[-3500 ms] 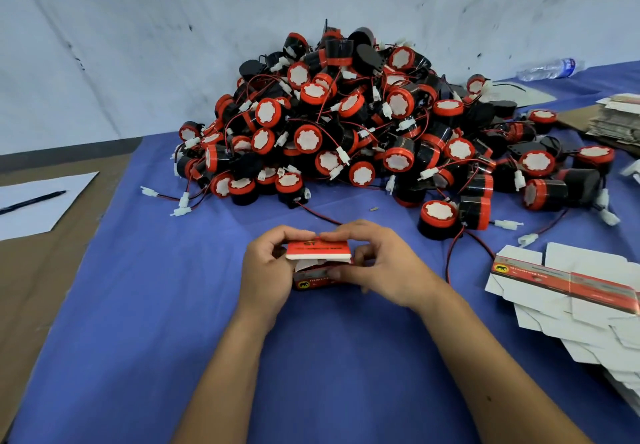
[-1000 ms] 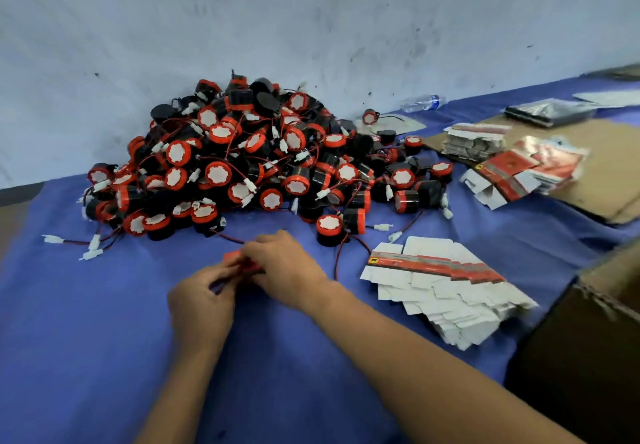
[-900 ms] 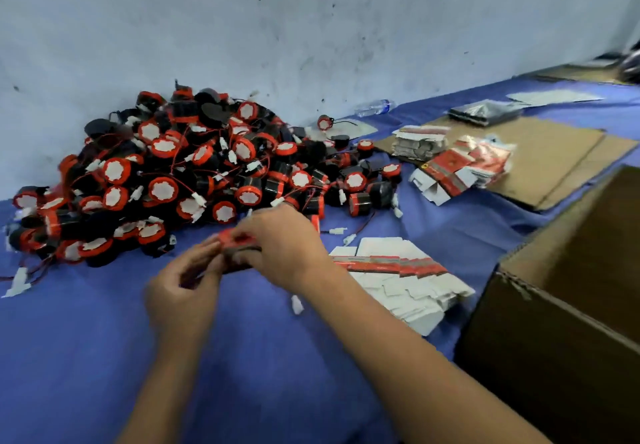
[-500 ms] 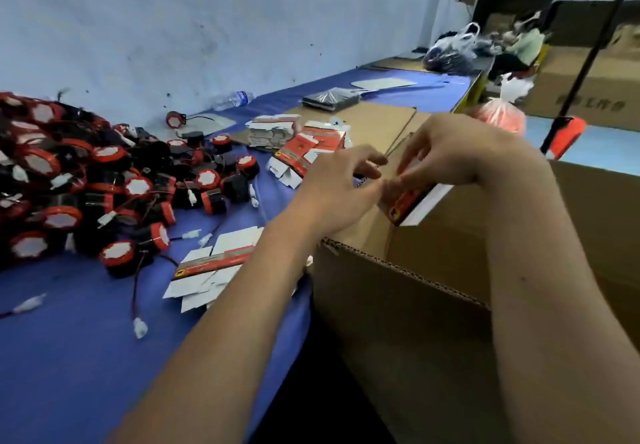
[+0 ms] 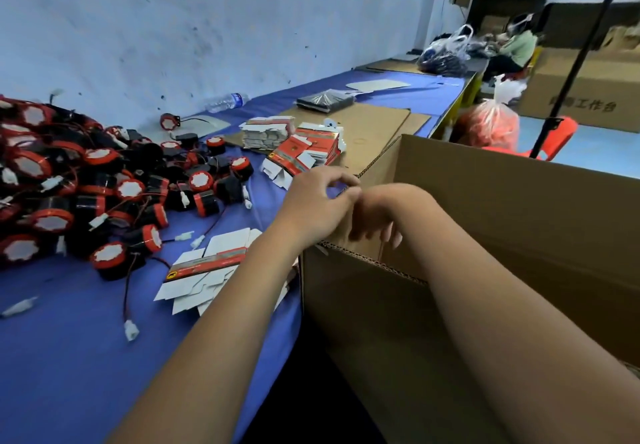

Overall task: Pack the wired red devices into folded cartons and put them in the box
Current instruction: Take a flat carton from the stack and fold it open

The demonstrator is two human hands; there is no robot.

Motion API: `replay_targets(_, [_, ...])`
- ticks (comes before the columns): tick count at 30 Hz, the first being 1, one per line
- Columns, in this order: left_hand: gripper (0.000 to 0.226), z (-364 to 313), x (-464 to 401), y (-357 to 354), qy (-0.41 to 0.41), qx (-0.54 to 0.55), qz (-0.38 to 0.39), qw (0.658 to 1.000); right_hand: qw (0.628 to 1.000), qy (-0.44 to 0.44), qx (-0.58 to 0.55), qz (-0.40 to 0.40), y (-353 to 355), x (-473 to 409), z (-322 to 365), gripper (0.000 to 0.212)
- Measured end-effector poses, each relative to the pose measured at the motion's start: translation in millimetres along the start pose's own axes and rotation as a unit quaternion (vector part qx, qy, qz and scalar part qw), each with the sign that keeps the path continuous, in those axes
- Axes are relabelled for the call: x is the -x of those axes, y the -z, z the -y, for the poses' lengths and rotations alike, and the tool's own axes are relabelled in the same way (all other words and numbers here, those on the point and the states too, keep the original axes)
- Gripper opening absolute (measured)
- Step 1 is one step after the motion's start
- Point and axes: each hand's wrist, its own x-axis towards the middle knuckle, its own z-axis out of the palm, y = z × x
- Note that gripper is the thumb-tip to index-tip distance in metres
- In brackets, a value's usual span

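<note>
A big pile of red-and-black wired devices (image 5: 104, 194) covers the left of the blue table. Flat unfolded cartons (image 5: 204, 270) lie just in front of that pile, and more red cartons (image 5: 304, 153) are stacked farther back. The large brown cardboard box (image 5: 519, 184) stands open at the table's right end. Both hands hover over its left rim. My left hand (image 5: 318, 204) has loosely curled fingers with nothing in them. My right hand (image 5: 381, 215) is inside the rim, fingers hanging down, and no carton shows in it. The folded carton is out of sight.
A stack of white flat cartons (image 5: 266, 132), a brown cardboard sheet (image 5: 374, 125), a black packet (image 5: 323, 100) and a water bottle (image 5: 227, 101) lie farther along the table. Beyond the box are a red chair (image 5: 561, 135), a plastic bag (image 5: 491, 125) and a seated person (image 5: 516, 45).
Both hands carried the closed red carton from the table to the box on the right. Half a second ago my right hand held it over the box; now the carton is gone from view.
</note>
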Motion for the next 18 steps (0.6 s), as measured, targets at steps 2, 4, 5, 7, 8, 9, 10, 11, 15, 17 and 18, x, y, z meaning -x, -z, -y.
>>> replay_targets(2, [0.013, 12, 7, 11, 0.03, 0.049, -0.063, 0.996, 0.976, -0.024, -0.023, -0.214, 13, 13, 6, 0.013])
replay_targets(4, [0.017, 38, 20, 25, 0.104, 0.022, -0.093, 0.99, 0.895, -0.005, -0.071, -0.441, 19, 22, 21, 0.012])
replay_targets(5, [0.024, 53, 29, 33, 0.147, -0.031, -0.09, 0.985, 0.85, 0.042, -0.098, -0.517, 19, 25, 34, 0.014])
replay_targets(7, [0.038, 87, 51, 50, 0.22, -0.195, -0.043, 0.955, 0.813, 0.156, -0.124, -0.546, 13, 27, 72, 0.015])
replay_targets(8, [0.041, 100, 62, 58, 0.244, -0.272, -0.001, 0.931, 0.831, 0.204, -0.113, -0.505, 5, 23, 91, 0.016])
replay_targets(9, [0.045, 113, 74, 68, 0.264, -0.324, 0.047, 0.907, 0.863, 0.238, -0.082, -0.437, -6, 16, 112, 0.017])
replay_targets(10, [0.049, 122, 84, 75, 0.279, -0.338, 0.091, 0.894, 0.898, 0.253, -0.037, -0.357, -19, 6, 130, 0.018])
replay_targets(11, [0.051, 128, 91, 80, 0.296, -0.319, 0.124, 0.892, 0.924, 0.261, 0.013, -0.278, -34, -3, 144, 0.022])
replay_targets(15, [0.052, 138, 106, 105, 0.297, -0.281, 0.183, 0.894, 0.95, 0.278, 0.114, -0.088, -90, -32, 173, 0.047])
replay_targets(17, [0.075, 143, 113, 118, 0.308, -0.279, 0.246, 0.876, 0.955, 0.276, 0.088, -0.065, -104, -43, 177, 0.05])
replay_targets(18, [0.091, 145, 118, 123, 0.323, -0.269, 0.27, 0.866, 0.953, 0.283, 0.075, -0.074, -107, -47, 178, 0.052])
